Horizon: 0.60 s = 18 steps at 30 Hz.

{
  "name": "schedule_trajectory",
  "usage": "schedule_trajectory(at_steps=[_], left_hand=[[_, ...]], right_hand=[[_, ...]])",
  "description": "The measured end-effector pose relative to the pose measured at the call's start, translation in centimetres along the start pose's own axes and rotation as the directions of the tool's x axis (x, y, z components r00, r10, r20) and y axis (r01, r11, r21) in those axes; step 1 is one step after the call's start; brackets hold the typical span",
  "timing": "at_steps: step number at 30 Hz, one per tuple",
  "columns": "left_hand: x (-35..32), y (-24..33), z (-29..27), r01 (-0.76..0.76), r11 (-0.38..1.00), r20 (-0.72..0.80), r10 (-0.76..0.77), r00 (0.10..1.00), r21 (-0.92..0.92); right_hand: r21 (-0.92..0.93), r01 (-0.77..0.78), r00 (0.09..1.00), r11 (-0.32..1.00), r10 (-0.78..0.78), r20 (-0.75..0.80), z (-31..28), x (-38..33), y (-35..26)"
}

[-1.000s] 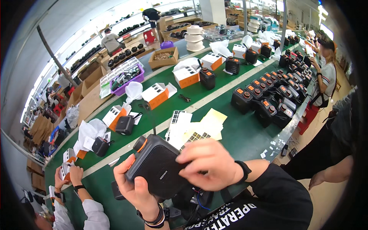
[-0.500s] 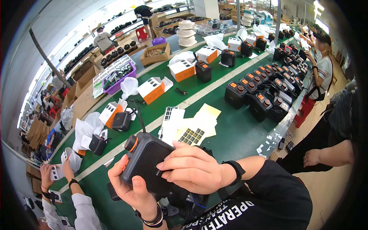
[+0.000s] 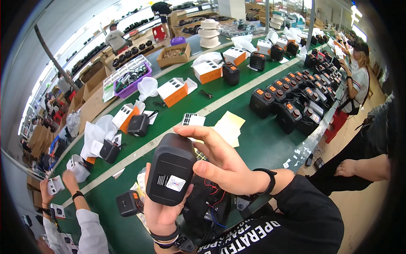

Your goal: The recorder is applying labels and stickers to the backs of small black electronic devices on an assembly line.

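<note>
A black portable speaker is tilted in front of me, its smooth end with a white label and small print facing me. Its orange knob and buttons are hidden from view. My left hand wraps it from below and the left, fingers partly behind it. At its upper right, my right hand grips it, with fingertips on the top edge and the thumb against the side. Beneath my hands lie a black mesh piece and thin red and blue wires.
Another black speaker lies left of my hands. Yellow sheets rest beyond them. Rows of speakers stand at right. White-orange boxes line the green bench. A co-worker's hand works at left; another person's forearm is at right.
The speaker has been turned so its labelled end faces me instead of the mesh side and orange knob. My right hand has shifted from the mesh to its upper right edge.
</note>
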<state>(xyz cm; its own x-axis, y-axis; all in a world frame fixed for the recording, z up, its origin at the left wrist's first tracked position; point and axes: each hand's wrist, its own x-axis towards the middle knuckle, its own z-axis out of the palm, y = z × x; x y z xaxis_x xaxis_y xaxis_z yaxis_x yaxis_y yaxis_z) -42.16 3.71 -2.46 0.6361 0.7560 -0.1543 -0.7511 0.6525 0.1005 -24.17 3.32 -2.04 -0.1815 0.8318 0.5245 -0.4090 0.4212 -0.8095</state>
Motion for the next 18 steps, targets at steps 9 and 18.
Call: schedule_trajectory(at_steps=[9, 18], left_hand=[[-0.6, 0.4, -0.2, 0.033, 0.987, 0.068, -0.023, 0.997, -0.154], [-3.2, 5.8, -1.7, -0.092, 0.948, -0.018, 0.091, 0.996, -0.306]], right_hand=[[-0.017, -0.041, 0.999, 0.999, 0.042, 0.030, 0.6, 0.2, 0.8], [-0.337, 0.163, 0.856, 0.927, -0.303, -0.418, -2.9, 6.3, 4.4]])
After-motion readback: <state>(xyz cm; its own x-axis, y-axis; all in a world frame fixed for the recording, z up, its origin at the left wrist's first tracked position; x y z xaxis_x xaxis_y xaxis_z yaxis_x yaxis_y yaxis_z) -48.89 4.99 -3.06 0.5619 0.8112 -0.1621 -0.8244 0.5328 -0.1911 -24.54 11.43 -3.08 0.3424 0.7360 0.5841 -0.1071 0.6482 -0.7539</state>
